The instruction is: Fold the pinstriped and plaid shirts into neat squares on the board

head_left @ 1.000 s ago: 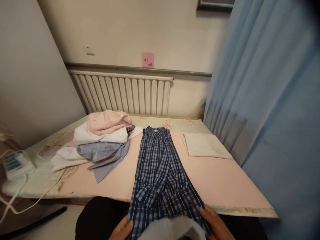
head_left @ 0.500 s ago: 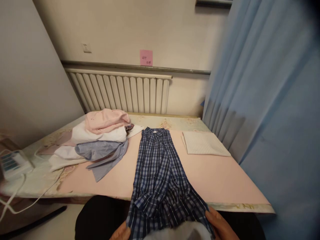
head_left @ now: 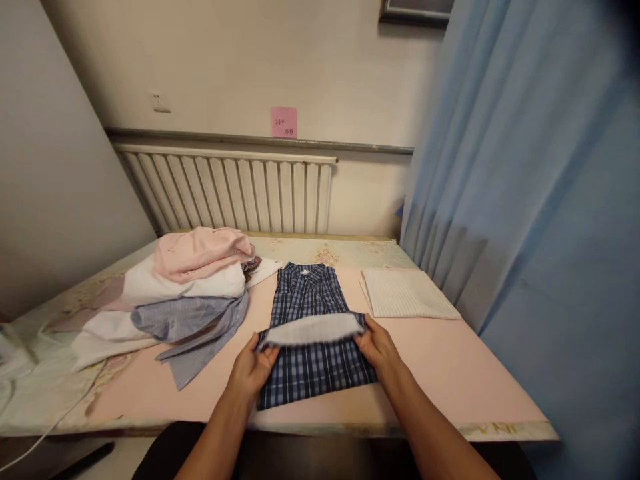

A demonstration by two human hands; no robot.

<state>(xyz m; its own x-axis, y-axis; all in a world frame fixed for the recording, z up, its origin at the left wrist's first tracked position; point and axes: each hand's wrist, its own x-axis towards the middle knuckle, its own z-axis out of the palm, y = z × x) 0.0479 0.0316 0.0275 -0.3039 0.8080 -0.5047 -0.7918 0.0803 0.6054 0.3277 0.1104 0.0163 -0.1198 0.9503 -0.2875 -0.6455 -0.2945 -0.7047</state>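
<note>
A dark blue plaid shirt (head_left: 310,373) lies on the pink mat in front of me, its collar towards the wall. Its lower part is doubled up over the body, and a whitish band of cloth shows along the raised edge. At the left end of that edge, my left hand (head_left: 254,367) is closed on the fabric. My right hand (head_left: 375,340) pinches the right end the same way. The raised edge is held above the shirt's upper half and is slightly blurred.
A heap of clothes (head_left: 195,287), pink, white and blue-grey, lies at the left. To the right sits a folded cream striped cloth (head_left: 407,293) on the pink mat (head_left: 450,380). A blue curtain (head_left: 510,200) hangs at the right; a radiator (head_left: 235,193) stands behind.
Both hands have moved from the near table edge up and forward, carrying the shirt's hem over its body. The shirt now looks much shorter, with a fold at the near side.
</note>
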